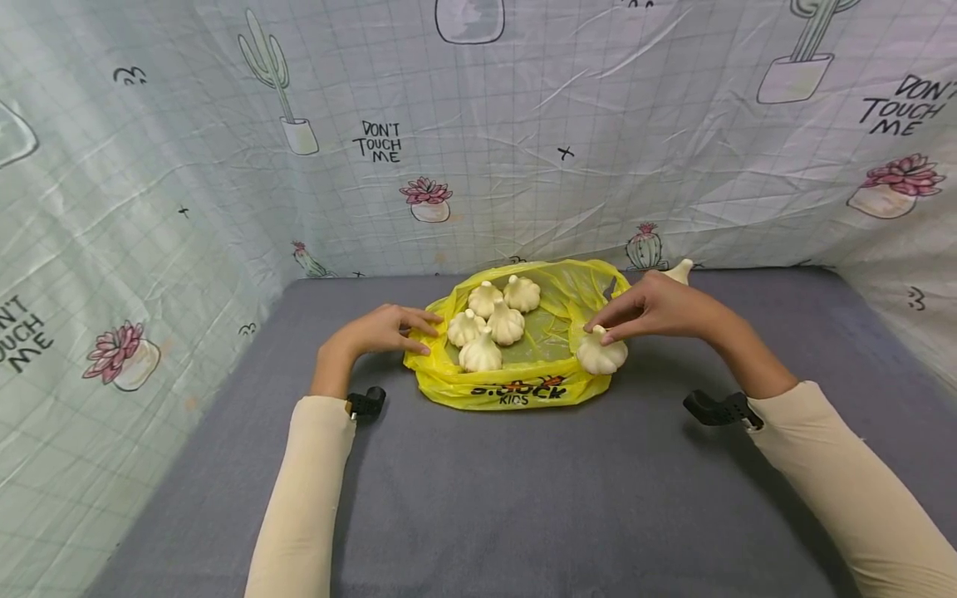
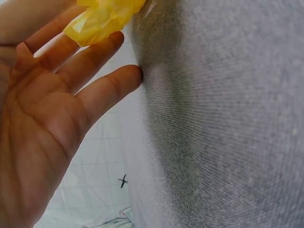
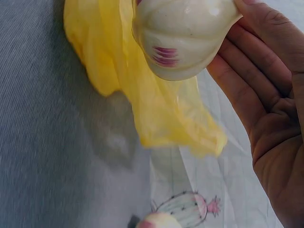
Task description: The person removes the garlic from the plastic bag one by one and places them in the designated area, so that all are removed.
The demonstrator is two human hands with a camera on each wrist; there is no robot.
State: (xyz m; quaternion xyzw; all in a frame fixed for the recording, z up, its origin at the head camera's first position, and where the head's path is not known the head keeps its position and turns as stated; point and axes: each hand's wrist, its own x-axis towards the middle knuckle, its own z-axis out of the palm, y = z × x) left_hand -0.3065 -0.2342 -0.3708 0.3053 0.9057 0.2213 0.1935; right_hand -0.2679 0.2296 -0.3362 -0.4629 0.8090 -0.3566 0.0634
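Note:
A yellow plastic bag (image 1: 516,389) lies spread on its side-to-side length with its mouth facing up, and several garlic bulbs (image 1: 505,324) sit inside, toward its left. My left hand (image 1: 377,330) holds the bag's left rim between thumb and fingers; in the left wrist view the outer fingers stretch out below the yellow film (image 2: 102,21). By its stem, my right hand (image 1: 658,309) pinches another garlic bulb (image 1: 601,355) at the bag's right edge. That bulb (image 3: 185,40) shows purple streaks in the right wrist view.
Behind my right hand, a further garlic bulb (image 1: 680,272) is partly hidden. A grey cloth (image 1: 523,498) covers the table. Hanging fabric printed with cacti (image 1: 508,149) closes off the back and sides.

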